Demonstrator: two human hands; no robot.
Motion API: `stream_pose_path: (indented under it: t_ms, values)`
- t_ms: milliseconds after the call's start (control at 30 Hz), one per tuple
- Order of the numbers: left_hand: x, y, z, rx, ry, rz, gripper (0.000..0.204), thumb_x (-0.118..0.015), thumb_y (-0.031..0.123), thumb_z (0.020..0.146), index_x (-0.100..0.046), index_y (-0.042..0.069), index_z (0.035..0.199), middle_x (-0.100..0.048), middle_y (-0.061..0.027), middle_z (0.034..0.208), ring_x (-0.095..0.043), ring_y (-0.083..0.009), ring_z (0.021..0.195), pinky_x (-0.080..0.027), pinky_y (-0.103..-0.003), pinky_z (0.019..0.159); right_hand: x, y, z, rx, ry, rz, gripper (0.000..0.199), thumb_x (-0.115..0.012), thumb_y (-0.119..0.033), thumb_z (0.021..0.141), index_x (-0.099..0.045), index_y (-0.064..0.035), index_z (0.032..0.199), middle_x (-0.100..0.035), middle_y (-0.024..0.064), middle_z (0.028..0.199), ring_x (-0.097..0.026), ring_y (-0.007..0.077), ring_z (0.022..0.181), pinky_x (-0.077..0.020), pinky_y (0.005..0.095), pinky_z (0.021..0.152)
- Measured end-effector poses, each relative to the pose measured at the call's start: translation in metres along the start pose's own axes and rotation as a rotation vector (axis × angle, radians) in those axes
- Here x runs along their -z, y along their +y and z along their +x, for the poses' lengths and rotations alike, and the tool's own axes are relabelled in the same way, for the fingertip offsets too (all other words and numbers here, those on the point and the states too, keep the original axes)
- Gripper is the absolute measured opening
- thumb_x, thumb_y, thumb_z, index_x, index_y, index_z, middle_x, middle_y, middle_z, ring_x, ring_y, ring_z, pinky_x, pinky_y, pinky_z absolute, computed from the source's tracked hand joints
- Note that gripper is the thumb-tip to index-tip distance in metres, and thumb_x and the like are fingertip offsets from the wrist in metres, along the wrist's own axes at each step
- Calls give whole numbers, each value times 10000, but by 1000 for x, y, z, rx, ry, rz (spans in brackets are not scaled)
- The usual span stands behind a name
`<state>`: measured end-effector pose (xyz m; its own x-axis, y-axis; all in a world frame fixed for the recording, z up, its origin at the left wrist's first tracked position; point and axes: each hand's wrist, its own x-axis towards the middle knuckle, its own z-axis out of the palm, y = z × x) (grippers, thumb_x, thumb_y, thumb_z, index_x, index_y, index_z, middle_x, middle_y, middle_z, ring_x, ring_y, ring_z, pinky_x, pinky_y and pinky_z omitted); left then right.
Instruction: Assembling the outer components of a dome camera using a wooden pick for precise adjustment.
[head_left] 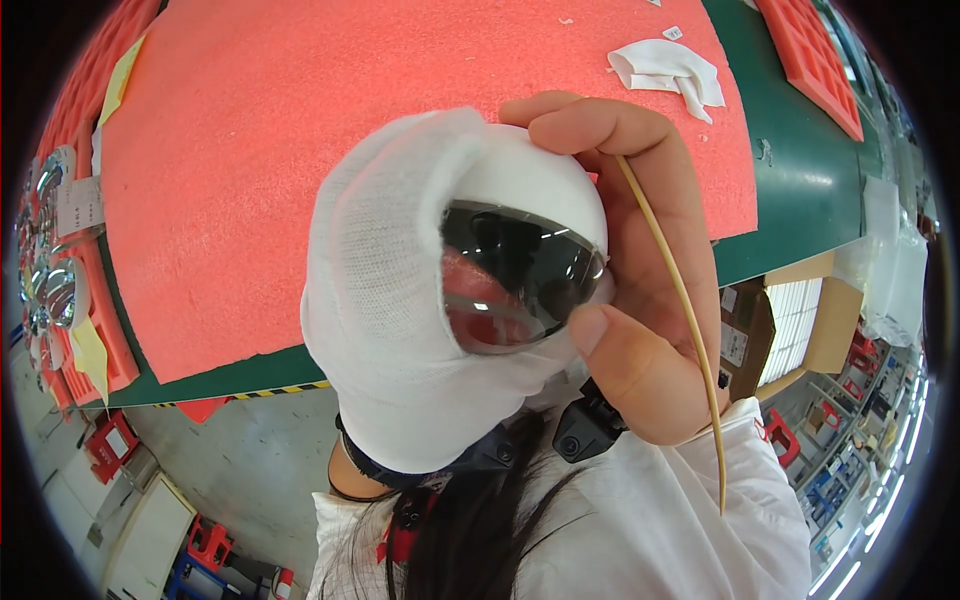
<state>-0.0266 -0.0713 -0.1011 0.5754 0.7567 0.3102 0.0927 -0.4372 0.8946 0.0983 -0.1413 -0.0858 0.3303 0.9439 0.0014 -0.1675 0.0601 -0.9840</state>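
Close to me I hold a white rounded housing [540, 170] with a glossy dark curved window [520, 275]. My left hand [375, 290] is covered in white knit fabric, a glove or cloth, and grips the housing from the left; its separate fingers are hidden. My bare right hand [660, 330] curls around the right side, fingertips at the top edge and thumb at the window's lower right edge. A thin pale wooden stick [672, 260] is tucked in the same right hand and hangs down past the wrist. Its upper end is hidden by the fingers.
Pink foam sheet [230, 200] covers much of the green table [815, 190]. A crumpled white cloth [665, 70] lies on it. Shiny domed parts [60, 290] sit in pink foam at the left. An open cardboard box [835, 315] stands at the right, near clear plastic bags [890, 270].
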Motion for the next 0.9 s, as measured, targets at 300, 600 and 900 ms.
stream_pose_path:
  t_ms: [300, 600, 900]
  values:
    - [18, 6, 16, 136, 10, -162, 671, -747, 219, 769, -433, 25, 1330, -561, -134, 1192, -598, -239, 1045, -528, -346, 873, 13, 0, 7, 34, -96, -9, 800, -726, -292, 726, -361, 19, 1367, -451, 162, 1349, -509, 245, 1203, -403, 361, 1023]
    - [19, 5, 16, 402, 165, -525, 768, -621, 531, 837, -426, -7, 1350, -545, -137, 1219, -571, -219, 1098, -485, -355, 922, 8, -2, 2, 44, -77, -198, 822, -750, -172, 716, -359, 53, 1404, -522, 138, 1297, -515, 215, 1200, -425, 345, 1003]
    - [27, 5, 14, 265, -87, -391, 894, -856, 233, 685, -363, 18, 1398, -533, -133, 1229, -597, -215, 1086, -540, -332, 880, 11, 0, -1, 27, -67, -142, 801, -706, -148, 729, -349, 56, 1416, -499, 151, 1343, -505, 225, 1235, -410, 351, 1026]
